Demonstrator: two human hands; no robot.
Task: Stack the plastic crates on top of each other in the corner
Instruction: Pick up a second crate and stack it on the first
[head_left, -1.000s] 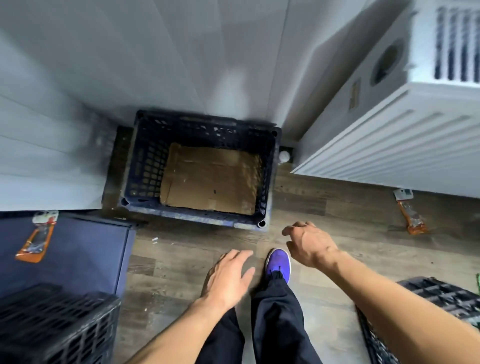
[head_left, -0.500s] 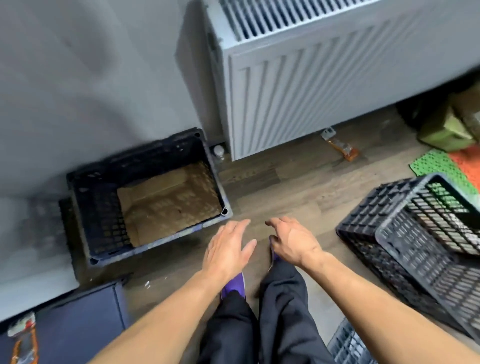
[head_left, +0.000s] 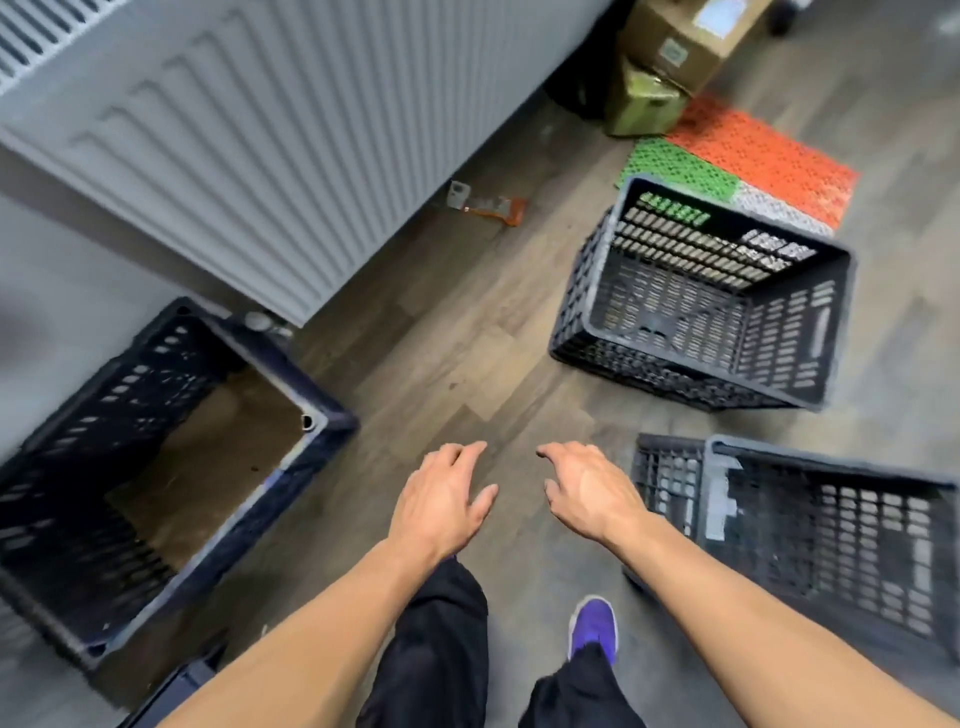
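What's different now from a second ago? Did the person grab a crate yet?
Not yet. The view has swung right, from the corner toward the loose crates: the dark blue crate now sits at the left edge, and two grey crates have come into sight. Both the left hand and right hand stay open and empty. The blue crate hasn't moved from beside the radiator.

The view has swung right: the cardboard-lined crate (head_left: 156, 467) now sits at the left edge, and two grey crates (head_left: 706, 296) have come fully into sight. Both hands (head_left: 441, 504) have drawn closer together, empty.
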